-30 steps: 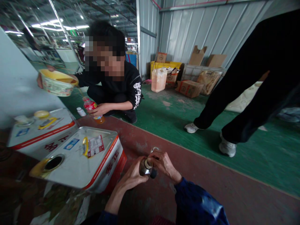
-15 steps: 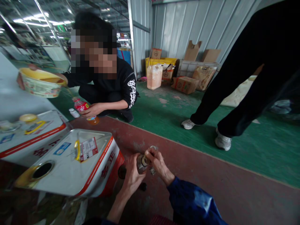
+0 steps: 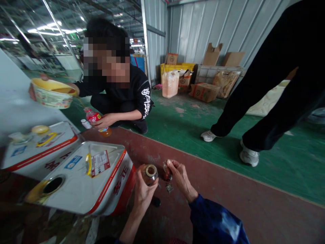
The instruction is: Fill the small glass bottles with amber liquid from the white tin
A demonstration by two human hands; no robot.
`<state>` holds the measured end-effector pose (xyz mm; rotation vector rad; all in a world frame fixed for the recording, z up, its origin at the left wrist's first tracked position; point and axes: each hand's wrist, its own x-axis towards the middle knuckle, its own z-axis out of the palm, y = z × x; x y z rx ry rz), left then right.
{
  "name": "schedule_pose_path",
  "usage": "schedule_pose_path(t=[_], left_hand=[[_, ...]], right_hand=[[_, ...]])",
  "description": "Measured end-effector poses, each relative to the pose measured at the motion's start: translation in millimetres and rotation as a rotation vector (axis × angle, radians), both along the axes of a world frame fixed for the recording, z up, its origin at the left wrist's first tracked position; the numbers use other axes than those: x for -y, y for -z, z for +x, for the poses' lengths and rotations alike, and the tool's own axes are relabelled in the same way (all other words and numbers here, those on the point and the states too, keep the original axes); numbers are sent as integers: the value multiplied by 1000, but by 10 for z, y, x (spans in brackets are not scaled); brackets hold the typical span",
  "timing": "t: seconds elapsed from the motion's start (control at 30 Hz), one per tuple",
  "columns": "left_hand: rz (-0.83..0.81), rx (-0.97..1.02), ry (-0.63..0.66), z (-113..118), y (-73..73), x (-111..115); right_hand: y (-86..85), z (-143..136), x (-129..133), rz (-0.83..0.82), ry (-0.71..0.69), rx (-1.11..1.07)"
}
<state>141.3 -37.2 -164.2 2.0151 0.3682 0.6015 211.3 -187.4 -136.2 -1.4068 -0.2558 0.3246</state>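
Note:
My left hand [image 3: 142, 191] grips a small dark glass bottle [image 3: 150, 173] upright, its round mouth uncovered and facing up. My right hand [image 3: 179, 174] sits just to the right of it, fingers pinched on a small cap [image 3: 167, 171] held apart from the bottle's neck. A small scrap [image 3: 169, 187] and a dark round piece [image 3: 155, 202] lie on the red floor beneath my hands. The large white and red tin can [image 3: 83, 178] lies on its side just left of my left hand, its round opening [image 3: 52, 185] uncovered.
A crouching person opposite tips a yellow bowl [image 3: 52, 93] over a red-labelled bottle [image 3: 98, 121] held in the other hand. A second tin can [image 3: 38, 145] lies at left. Another person's black-trousered legs [image 3: 256, 101] stand at right. Cardboard boxes [image 3: 204, 92] and a plastic jug [image 3: 169, 84] line the back wall.
The cap has come off the bottle: my right hand moved away to the right with it, and the bottle's mouth now shows uncovered in my left hand.

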Motion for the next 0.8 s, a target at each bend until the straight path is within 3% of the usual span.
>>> schedule_pose_path(t=[0.23,0.4,0.47,0.53,0.7,0.8], left_hand=[[349,48,55,48,97,-25],[536,1,120,17,131,-30],[540,-5,144,9,128,-22],[427,2,172,8,122,1],[-130,-43,224,25,134,135],[-342,-23,209,50,133,190]], right_hand=[[8,-14,-30,-154,-78,137],[7,89,110,-635,-173,612],[-6,107,165,-731,-251,723],[-27,95,181,-625,-293,662],[-72,-7,88,-234,-189,171],[-67,-62,57,-81,-207,0]])
